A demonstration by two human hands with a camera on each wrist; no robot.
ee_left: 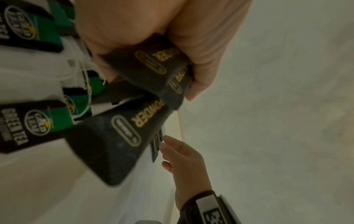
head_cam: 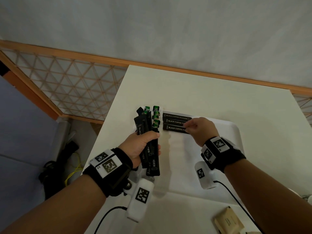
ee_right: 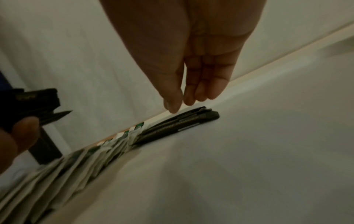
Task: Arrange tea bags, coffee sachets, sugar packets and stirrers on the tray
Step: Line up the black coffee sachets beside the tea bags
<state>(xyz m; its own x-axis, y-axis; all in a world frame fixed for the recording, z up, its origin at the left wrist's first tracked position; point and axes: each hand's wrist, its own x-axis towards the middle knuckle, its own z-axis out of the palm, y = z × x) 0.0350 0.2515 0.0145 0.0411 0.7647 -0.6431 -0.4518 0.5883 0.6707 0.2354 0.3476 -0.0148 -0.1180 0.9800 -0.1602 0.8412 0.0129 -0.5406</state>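
The left hand (head_cam: 141, 146) is curled round a bundle of black coffee sachets (head_cam: 148, 144), thumb over the top; the bundle's long axis runs away from the person, far ends fanned slightly apart past the knuckles, near ends sticking out toward the wrist. In the left wrist view the printed ends reading POWDER jut out below the palm.

Just right of that hand, three laid sachets (head_cam: 175, 123) lie flat on the white tray (head_cam: 234, 132), side by side and touching, long axes running left to right, across the bundle's axis. Their lettering reads upright from the person's side. The right hand (head_cam: 201, 130) is at their right ends, fingers loosely extended and close together; in the right wrist view the fingertips (ee_right: 173, 104) hang just above the sachet ends, and whether they touch cannot be told. It grips nothing.

Between the two hands' fingertips, at the laid sachets' left ends, green-tagged tea bags (head_cam: 156, 116) overlap in a row running away from the person, along the tray's left edge.

The tray floor toward the person from the right hand is bare white, as is the stretch to the hand's right up to the rounded rim. The table (head_cam: 219, 92) beyond the tray is open up to the wooden rail. A tan packet (head_cam: 228, 222) lies on the table near the right forearm, well apart from the tray's contents.
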